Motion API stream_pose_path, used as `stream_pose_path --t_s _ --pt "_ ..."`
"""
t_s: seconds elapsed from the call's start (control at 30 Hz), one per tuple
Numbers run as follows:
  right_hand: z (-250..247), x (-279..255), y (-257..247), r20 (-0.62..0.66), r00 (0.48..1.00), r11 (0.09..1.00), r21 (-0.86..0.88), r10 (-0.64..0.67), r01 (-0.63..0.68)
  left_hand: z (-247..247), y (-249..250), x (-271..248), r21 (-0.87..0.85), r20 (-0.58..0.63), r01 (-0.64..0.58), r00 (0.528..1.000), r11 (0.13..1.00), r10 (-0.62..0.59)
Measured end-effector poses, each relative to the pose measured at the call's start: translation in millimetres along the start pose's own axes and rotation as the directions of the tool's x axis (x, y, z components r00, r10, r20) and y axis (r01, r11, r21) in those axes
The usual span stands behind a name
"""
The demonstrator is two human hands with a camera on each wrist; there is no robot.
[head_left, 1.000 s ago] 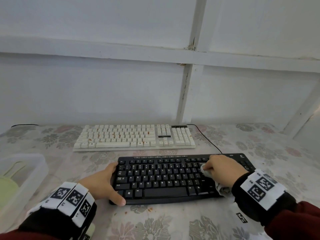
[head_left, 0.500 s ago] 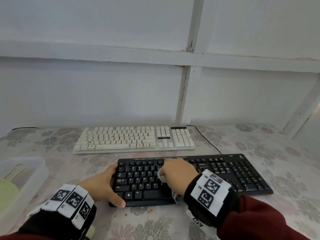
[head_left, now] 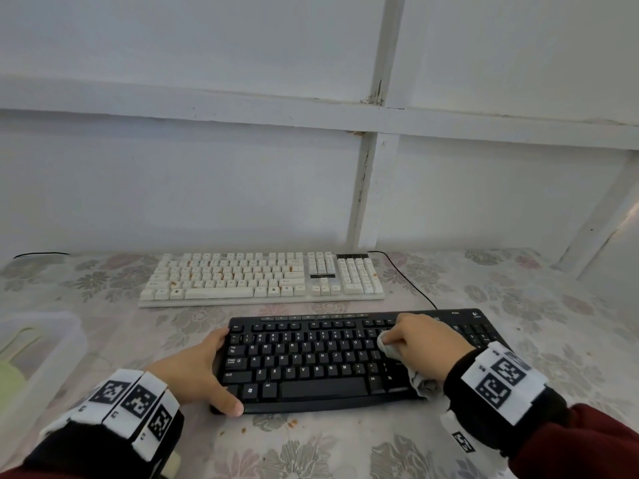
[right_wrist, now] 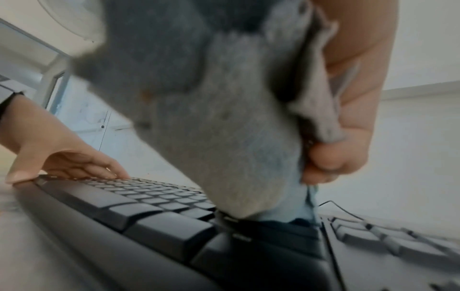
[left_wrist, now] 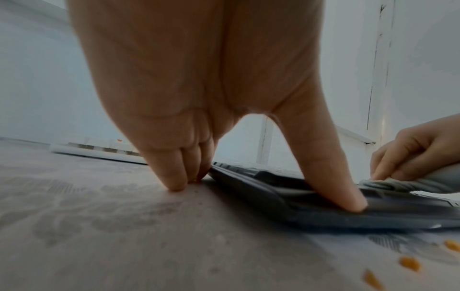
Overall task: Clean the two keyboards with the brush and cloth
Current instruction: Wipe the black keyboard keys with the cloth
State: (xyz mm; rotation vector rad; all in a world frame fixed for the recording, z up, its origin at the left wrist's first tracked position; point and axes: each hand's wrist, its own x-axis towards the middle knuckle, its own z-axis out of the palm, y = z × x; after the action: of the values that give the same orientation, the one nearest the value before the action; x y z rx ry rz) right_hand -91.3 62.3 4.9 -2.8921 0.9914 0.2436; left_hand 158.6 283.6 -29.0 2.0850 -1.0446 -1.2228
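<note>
A black keyboard (head_left: 311, 361) lies nearest me on the flowered tablecloth. My left hand (head_left: 211, 368) braces its left end: the thumb (left_wrist: 348, 200) presses on the front corner and the straight fingers (left_wrist: 174, 181) stand against the left edge. My right hand (head_left: 422, 344) grips a bunched grey cloth (head_left: 389, 345) and presses it on the keys at the right of the letter block. In the right wrist view the cloth (right_wrist: 224, 137) hangs down onto the black keyboard (right_wrist: 149, 212). Behind lies a white keyboard (head_left: 259, 278) with orange stains on its keys.
A clear plastic box (head_left: 45, 344) with something pale green (head_left: 10, 378) inside stands at the left. Orange crumbs (head_left: 292, 423) dot the tablecloth in front of the black keyboard. A black cable (head_left: 404, 278) runs from the white keyboard's right end. A white wall is close behind.
My right hand slid the cloth left to the middle of the black keyboard, then back to the right of the letter block. The left hand kept its place.
</note>
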Motion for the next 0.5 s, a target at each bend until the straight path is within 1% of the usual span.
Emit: stream_pose_path --t_s 0.1,0.2,0.23,0.3,0.4,0.43,0.5 --pt "1 1 12 0.018 0.993 0.993 0.001 0.117 -0.117 0 -1 1 0.004 -0.001 -0.012 1.0 1.0 0.012" --pt "-13 2 8 0.072 0.991 0.993 -0.015 0.117 -0.116 0 -1 3 -0.005 -0.02 -0.002 1.0 1.0 0.002" --pt "-19 2 1 0.08 0.992 0.996 0.0 0.093 -0.093 1 -1 3 -0.009 -0.024 0.003 1.0 1.0 -0.003" --pt "-28 4 -19 0.079 0.997 0.994 0.105 0.01 -0.019 0 -1 3 -0.015 -0.028 0.008 1.0 1.0 -0.008" --pt "-29 10 -56 0.084 0.982 0.963 0.225 -0.169 0.147 1 -2 3 -0.031 -0.034 0.016 0.999 0.999 -0.017" --pt "-26 13 -66 0.088 0.973 0.956 0.226 -0.212 0.188 1 -2 3 -0.037 -0.037 0.016 0.999 0.999 -0.017" --pt "-16 17 -79 0.083 0.967 0.959 0.17 -0.241 0.224 1 -2 4 -0.039 -0.04 0.018 0.999 0.999 -0.019"
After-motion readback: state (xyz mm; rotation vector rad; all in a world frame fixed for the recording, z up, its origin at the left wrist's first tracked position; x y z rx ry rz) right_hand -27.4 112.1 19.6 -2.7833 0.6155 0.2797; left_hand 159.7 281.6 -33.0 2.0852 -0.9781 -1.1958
